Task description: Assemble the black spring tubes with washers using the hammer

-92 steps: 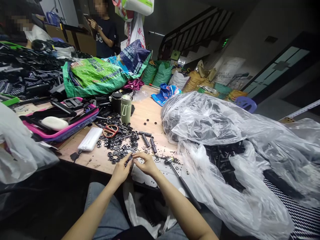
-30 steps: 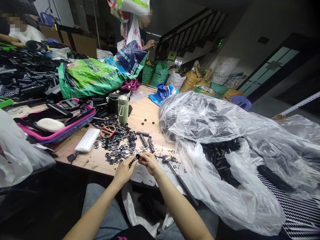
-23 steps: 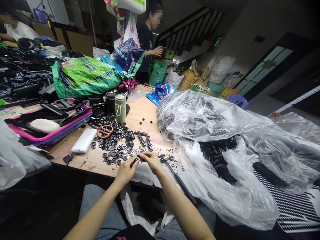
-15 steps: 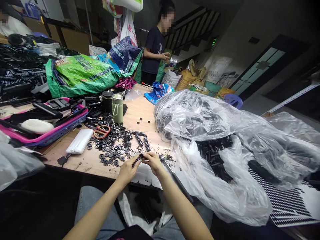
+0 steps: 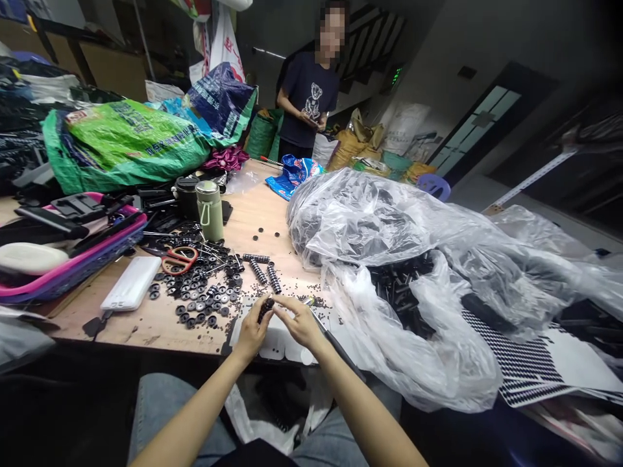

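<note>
Above the table's front edge, my left hand (image 5: 252, 334) is closed around a short black ribbed roller (image 5: 265, 309), which stands tilted in its fingers. My right hand (image 5: 298, 322) meets it from the other side, thumb and fingertips pinched at the roller's upper end. Any small part between those fingertips is too small to make out. Finished-looking ribbed rollers (image 5: 274, 279) lie just beyond my hands. Loose black wheels (image 5: 200, 306) are heaped to the left, with thin metal pins among them. A hammer (image 5: 335, 344) lies partly behind my right forearm.
Orange-handled scissors (image 5: 179, 261), a white power bank (image 5: 131, 283), a green flask (image 5: 209, 211) and a pink basket (image 5: 104, 250) stand left. A big clear plastic bag (image 5: 370, 217) of black parts fills the right. Another person (image 5: 309, 97) stands across the table.
The roller in my left hand has tipped more upright, and my right fingers stay at its end. My view has shifted a little rightward. The person across has turned towards the table.
</note>
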Tool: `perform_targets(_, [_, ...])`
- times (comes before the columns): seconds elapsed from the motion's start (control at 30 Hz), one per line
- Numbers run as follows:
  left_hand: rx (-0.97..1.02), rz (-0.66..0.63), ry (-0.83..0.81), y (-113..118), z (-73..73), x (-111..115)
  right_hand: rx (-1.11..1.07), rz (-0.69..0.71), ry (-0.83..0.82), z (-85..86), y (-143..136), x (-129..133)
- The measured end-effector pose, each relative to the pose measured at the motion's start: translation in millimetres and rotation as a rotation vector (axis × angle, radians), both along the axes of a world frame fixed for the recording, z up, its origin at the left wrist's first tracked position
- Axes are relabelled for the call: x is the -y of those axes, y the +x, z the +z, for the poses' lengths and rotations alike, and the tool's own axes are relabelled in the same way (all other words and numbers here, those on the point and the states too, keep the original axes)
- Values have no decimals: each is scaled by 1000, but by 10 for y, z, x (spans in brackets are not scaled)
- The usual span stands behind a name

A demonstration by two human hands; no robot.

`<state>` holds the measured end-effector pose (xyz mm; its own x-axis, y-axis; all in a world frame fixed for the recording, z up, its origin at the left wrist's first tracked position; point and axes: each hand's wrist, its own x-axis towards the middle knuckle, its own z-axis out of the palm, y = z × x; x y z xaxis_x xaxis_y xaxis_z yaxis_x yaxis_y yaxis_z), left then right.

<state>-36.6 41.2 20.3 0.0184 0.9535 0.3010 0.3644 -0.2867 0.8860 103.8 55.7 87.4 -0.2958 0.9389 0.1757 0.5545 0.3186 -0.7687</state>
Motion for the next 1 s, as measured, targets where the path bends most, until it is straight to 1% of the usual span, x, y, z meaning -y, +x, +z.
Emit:
perform_targets(0.03, [30, -4, -18, 24, -18, -7, 108, -83, -3, 35, 121, -72])
perform_targets(0.07, [53, -11, -43, 41, -35, -12, 231, -213, -19, 72, 275, -174])
perform_targets(0.1, [68, -18, -71, 52, -50, -15, 363, -389, -39, 110, 457, -304])
perform_targets(0.13, [79, -27, -96, 59, -59, -17, 548, -589, -76, 148, 655, -451])
perform_targets(0.17, [91, -32, -116, 65, -62, -19, 615, -705, -97, 184, 856, -605])
perform_targets(0.23, [150, -25, -155, 79, -46, -29, 698, -834, -118, 237, 1214, -894])
perform_targets(0.3, [269, -23, -219, 99, -5, -46, 748, -860, -102, 251, 1446, -1100])
perform_targets(0.37, [404, -30, -298, 108, 46, -66, 791, -834, -68, 225, 1538, -1188])
perform_targets(0.4, [454, -33, -335, 103, 70, -73, 808, -816, -45, 201, 1546, -1184])
perform_targets(0.47, [497, -32, -394, 70, 106, -78, 837, -786, 9, 141, 1531, -1093])
perform_targets(0.57, [478, -8, -449, -6, 125, -59, 868, -750, 79, 43, 1530, -799])
perform_targets(0.6, [467, -4, -467, -24, 127, -51, 869, -715, 121, 10, 1541, -680])
perform_targets(0.63, [455, -5, -492, -31, 131, -44, 858, -663, 187, -23, 1553, -559])
perform_targets(0.7, [442, -34, -561, -12, 155, -36, 789, -530, 399, -84, 1556, -331])
perform_targets(0.77, [453, -97, -659, 48, 210, -39, 659, -364, 658, -133, 1498, -146])
perform_targets(0.83, [515, -197, -774, 127, 291, -45, 522, -183, 835, -162, 1363, -12])
perform_targets(0.87, [553, -269, -832, 164, 333, -47, 470, -73, 880, -171, 1272, 36])
perform_targets(0.93, [610, -443, -926, 222, 398, -46, 400, 113, 901, -189, 1072, 102])
perform_targets(0.97, [625, -516, -952, 242, 415, -42, 378, 169, 887, -203, 974, 123])
perform_targets(1.0, [627, -557, -963, 256, 420, -35, 358, 196, 868, -221, 887, 137])
